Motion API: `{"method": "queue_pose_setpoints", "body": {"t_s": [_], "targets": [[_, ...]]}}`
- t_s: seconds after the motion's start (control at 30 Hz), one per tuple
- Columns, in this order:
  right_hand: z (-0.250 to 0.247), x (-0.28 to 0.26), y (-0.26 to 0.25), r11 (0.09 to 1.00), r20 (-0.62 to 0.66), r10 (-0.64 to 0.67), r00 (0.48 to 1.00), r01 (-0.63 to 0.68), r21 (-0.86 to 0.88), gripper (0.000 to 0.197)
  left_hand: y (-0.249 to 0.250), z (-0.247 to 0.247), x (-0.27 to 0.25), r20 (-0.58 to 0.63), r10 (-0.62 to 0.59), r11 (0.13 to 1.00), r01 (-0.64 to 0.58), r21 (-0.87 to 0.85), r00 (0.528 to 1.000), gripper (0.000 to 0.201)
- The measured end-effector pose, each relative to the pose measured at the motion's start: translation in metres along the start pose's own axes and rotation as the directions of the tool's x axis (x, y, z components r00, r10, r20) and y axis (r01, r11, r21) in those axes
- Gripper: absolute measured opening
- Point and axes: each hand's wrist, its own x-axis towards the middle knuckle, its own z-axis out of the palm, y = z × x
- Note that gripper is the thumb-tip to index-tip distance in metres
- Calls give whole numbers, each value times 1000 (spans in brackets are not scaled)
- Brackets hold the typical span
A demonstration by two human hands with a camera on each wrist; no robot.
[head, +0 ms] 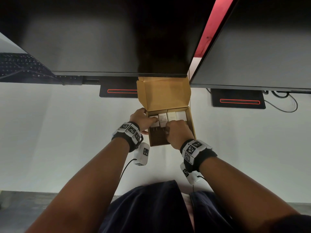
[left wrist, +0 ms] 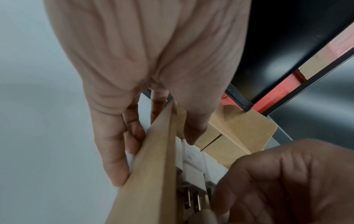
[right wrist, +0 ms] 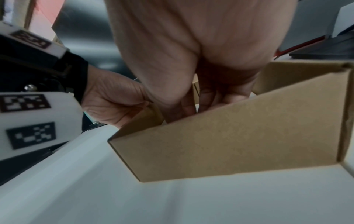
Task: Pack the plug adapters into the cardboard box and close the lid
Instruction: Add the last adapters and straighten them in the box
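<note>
My right hand is knuckles-up inside the box, so from the head cam I can't see what its fingertips are doing. The right wrist cam isn't much better: the near wall of the box blocks most of it, the fingers just dip in behind it, so I can't tell if that grip is clenched or pinching anything. The near part of the box floor is dark and hard to make out.

My left hand straddles the left wall of the box: fingers on the outside, thumb hooked over the rim inside, so that grip is clamped on the wall. The thumb tip sits right by the leftmost adapter.

Four white adapters sit side by side in a row along the far wall of the box, prongs pointing to the near wall. My right hand is right against the middle ones.

The lid stands open at the far side of the box, leaning up against the monitor. A second monitor is off to the right of the box, a keyboard far left, and both monitor bases sit on the white surface either side of the lid.
</note>
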Motion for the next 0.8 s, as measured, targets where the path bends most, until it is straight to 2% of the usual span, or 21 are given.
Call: {"method": "queue_pose_setpoints", "body": {"t_s": [0.53, 0.7, 0.77, 0.8], "targets": [[5, 3, 4, 997, -50, -77, 996, 76, -8, 7, 2, 0, -6, 13, -3, 1000, 3, -19, 1000, 51], [4, 1, 6, 996, -45, -90, 995, 91, 20, 7, 6, -5, -10, 64, -3, 1000, 4, -14, 998, 58], [-4, 1, 7, 993, -107, -75, 991, 84, 83, 8, 10, -13, -13, 128, 1, 1000, -4, 20, 992, 62], [-10, 2, 10, 989, -180, -62, 982, 84, 119, 13, 12, -20, -14, 160, 2, 1000, -7, 29, 987, 64]]}}
